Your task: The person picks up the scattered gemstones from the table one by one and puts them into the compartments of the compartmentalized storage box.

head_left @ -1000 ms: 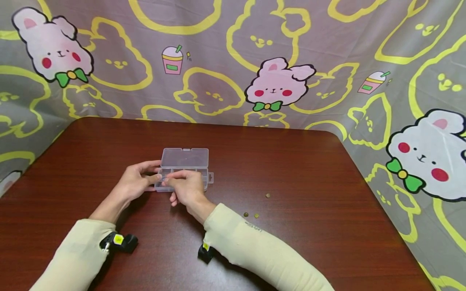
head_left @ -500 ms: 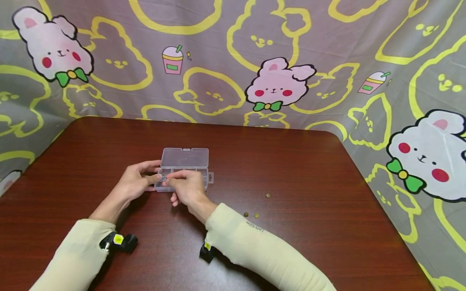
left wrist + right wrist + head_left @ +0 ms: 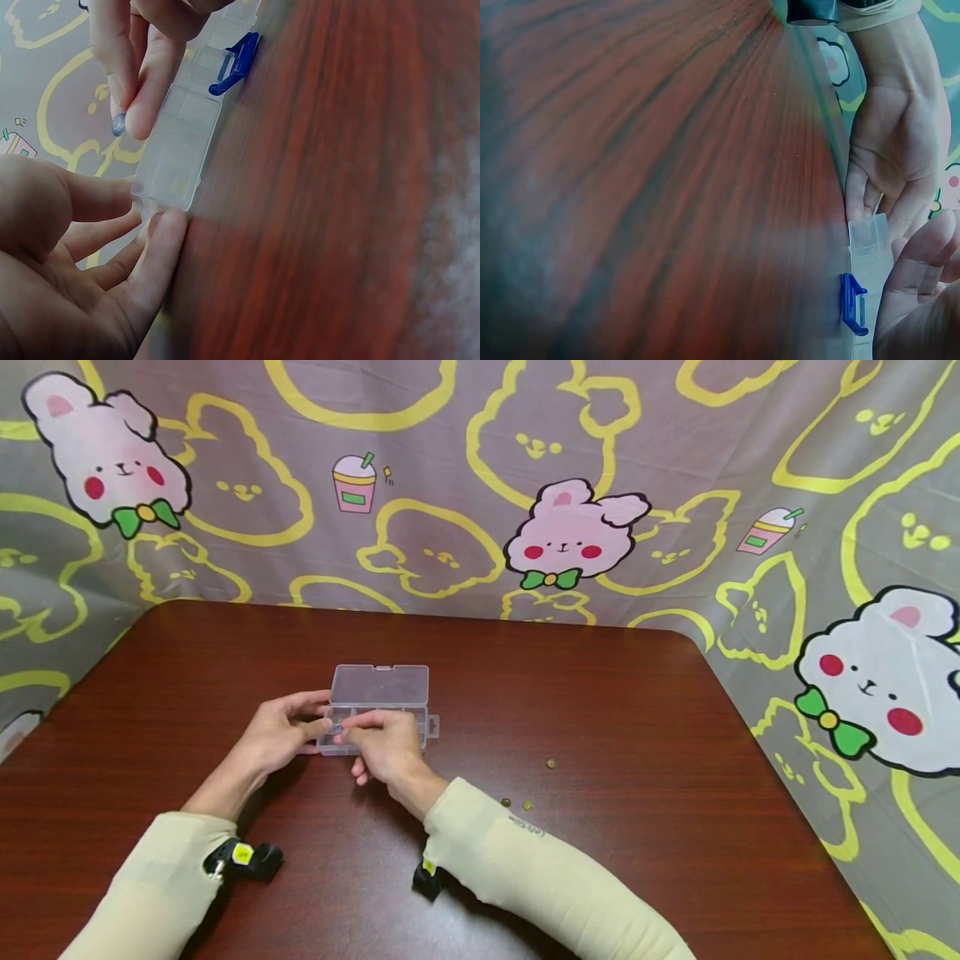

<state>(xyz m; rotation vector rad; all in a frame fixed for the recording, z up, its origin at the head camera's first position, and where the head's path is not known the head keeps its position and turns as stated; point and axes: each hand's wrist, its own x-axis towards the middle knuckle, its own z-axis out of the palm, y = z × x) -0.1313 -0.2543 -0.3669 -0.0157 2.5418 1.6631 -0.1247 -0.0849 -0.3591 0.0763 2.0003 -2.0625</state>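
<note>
A clear plastic compartment box point(image 3: 337, 749) lies on the table with its lid point(image 3: 381, 685) raised at the back. My left hand point(image 3: 273, 731) grips the box's left end, thumb on the near side and fingers behind and below. Over the left compartments, my right hand point(image 3: 390, 747) pinches a small bluish bead point(image 3: 118, 124) between thumb and forefinger. The left wrist view shows that bead at the fingertips, above the box rim. A blue latch point(image 3: 238, 64) sits on the box's front side. My right hand hides much of the box's inside from the head view.
Three small beads lie loose on the brown table point(image 3: 637, 860) to the right: a pale one point(image 3: 551, 763), a dark one point(image 3: 506, 802) and a yellowish one point(image 3: 528, 805). A hanging tab point(image 3: 434, 727) sticks out from the box's right end. Patterned cloth point(image 3: 435, 468) stands behind the table.
Both hands and the box stay nearly in place. My right forearm has shifted very slightly, and the pinch on the bead stays over the left compartments.
</note>
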